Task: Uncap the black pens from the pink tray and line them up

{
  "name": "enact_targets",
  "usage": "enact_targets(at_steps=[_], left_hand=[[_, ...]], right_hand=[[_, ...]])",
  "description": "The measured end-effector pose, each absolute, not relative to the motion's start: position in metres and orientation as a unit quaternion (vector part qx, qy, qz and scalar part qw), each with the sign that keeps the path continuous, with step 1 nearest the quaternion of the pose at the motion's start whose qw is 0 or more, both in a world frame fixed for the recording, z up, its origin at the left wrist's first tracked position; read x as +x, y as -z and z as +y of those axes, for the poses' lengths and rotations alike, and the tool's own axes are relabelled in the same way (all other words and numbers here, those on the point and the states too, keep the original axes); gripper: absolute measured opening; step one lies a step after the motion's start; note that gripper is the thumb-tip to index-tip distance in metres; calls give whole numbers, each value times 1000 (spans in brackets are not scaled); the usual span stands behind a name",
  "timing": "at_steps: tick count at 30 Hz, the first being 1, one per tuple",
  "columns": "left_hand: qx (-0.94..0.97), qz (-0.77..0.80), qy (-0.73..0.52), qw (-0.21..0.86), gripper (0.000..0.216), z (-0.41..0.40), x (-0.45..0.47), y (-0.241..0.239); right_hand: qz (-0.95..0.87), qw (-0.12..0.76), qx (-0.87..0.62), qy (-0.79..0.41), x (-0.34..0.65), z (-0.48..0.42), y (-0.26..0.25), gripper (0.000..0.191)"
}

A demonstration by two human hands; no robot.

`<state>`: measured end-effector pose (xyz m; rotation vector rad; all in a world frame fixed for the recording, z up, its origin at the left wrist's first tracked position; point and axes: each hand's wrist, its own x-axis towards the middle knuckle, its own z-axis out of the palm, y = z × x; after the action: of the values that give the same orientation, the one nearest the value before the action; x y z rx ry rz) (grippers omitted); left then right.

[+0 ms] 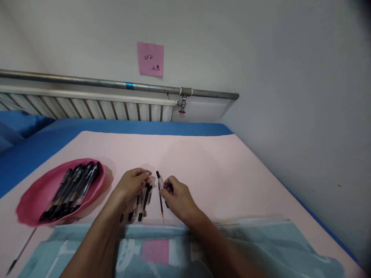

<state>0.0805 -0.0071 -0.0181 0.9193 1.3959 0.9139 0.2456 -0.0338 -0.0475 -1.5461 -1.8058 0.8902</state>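
Observation:
On the pink tabletop, my right hand (178, 195) is closed on a dark pen (167, 204), most of it hidden by the fingers. Just left of those fingertips is a slim pen refill (160, 201) with a dark shaft and a yellowish tip, its upper end black. My left hand (135, 181) has thumb and fingers drawn together; whatever lies between them I cannot make out. Below it are several loose pen parts (144, 204), clear and black with yellowish tips, partly covered by the left hand and forearm.
To the left, a pink oval basket (29, 204) holds several black pens (74, 189). Another thin pen piece (20, 251) lies near the front left. Light blue patterned cloth (261, 239) covers the front edge. A radiator (116, 110) and pipe (95, 82) run behind the pink tabletop (220, 173).

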Motion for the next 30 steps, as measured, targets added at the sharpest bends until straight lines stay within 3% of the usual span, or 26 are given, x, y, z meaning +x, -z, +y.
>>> enact_targets(at_steps=[11,19,30], left_hand=[[409,598,-385,572,25,-10,81,16],[482,628,-345,504,25,-10,76,18],[483,635,-354,489,21,-12,76,12]], right_hand=[[-755,204,-549,-295,237,-44,52,16],[-783,131,-569,-214,250,-46,38,10],[-777,158,-535,-291,241,-57,45,25]])
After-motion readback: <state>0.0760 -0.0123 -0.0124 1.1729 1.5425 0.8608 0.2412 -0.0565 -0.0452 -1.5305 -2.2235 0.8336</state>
